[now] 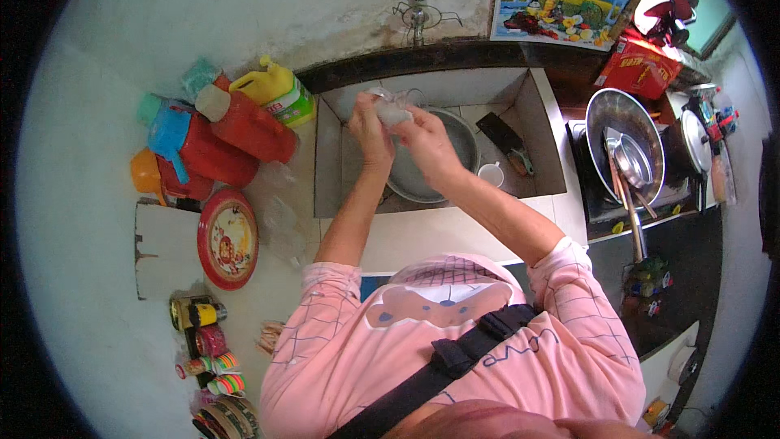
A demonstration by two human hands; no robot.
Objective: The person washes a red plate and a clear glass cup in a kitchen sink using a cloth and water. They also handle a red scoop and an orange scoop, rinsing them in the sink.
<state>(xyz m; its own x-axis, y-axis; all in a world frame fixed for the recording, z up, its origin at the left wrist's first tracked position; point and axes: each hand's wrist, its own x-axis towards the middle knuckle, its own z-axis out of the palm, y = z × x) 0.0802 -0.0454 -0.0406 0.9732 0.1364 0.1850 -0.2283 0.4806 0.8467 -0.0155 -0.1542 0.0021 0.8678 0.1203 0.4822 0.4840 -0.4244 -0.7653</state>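
My left hand [373, 131] and my right hand [428, 143] meet over a tiled sink [542, 134]. Between them they grip a translucent whitish object [393, 111]; whether it is glass or thin plastic is unclear. Below my hands, a round metal basin [466, 140] stands in the sink, partly hidden by my right hand and forearm. Right of the basin is a small white cup [490, 175]. A dark-bladed cleaver [503, 137] lies near the sink's right wall, its handle pointing towards me.
Left of the sink stand a yellow jug [265, 85], red plastic containers [256, 131] and a blue dipper [169, 128]. A round patterned tray [228, 238] lies nearer me. On the right, a wok [624, 113] holding a ladle rests on the stove, beside a lidded pot [691, 140]. A tap [418, 27] projects from the wall.
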